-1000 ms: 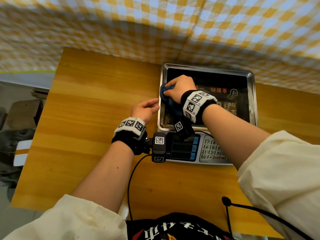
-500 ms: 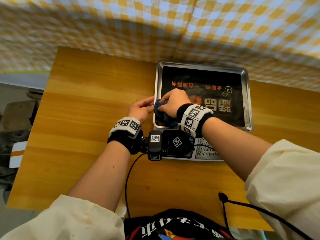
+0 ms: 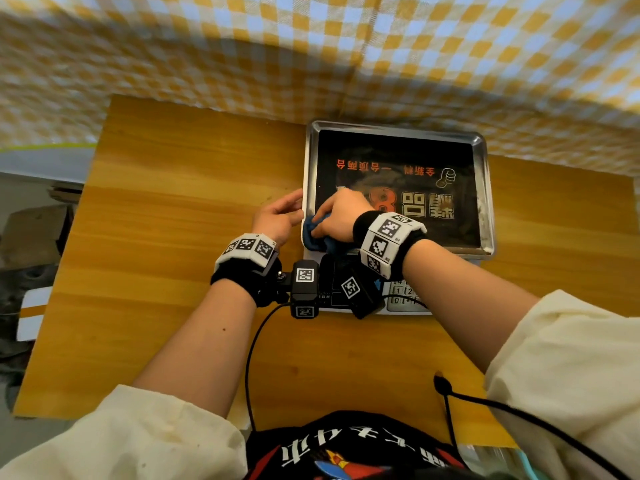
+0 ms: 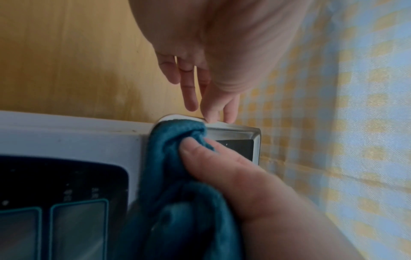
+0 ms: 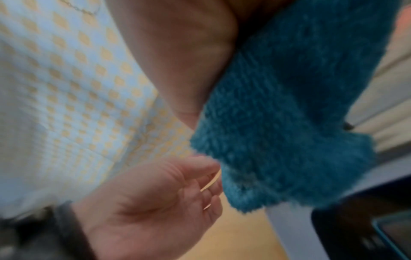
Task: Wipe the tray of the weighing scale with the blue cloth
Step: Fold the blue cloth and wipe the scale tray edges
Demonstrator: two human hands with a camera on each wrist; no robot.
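The scale's steel tray (image 3: 483,188) has a dark printed floor and sits on the white scale body (image 4: 66,137). A bunched blue cloth (image 3: 313,235) lies at the tray's near-left corner, spilling over the rim. My right hand (image 3: 341,214) grips it, thumb pressed into the cloth (image 4: 173,158). In the right wrist view the cloth (image 5: 289,123) fills the frame under my palm. My left hand (image 3: 278,216) is beside the tray's left edge, its fingertips (image 4: 229,116) touching the rim (image 4: 235,127) and holding nothing.
The scale's keypad (image 3: 403,294) and display (image 4: 77,228) face me, partly under my wrists. The scale stands on a wooden table (image 3: 173,202) against a yellow-checked cloth backdrop (image 3: 346,46). Black cables (image 3: 249,358) trail near the table's front edge.
My right hand has dragged the blue cloth along the tray's left side toward me, down to the near-left corner. My left hand has stayed at the tray's left rim.
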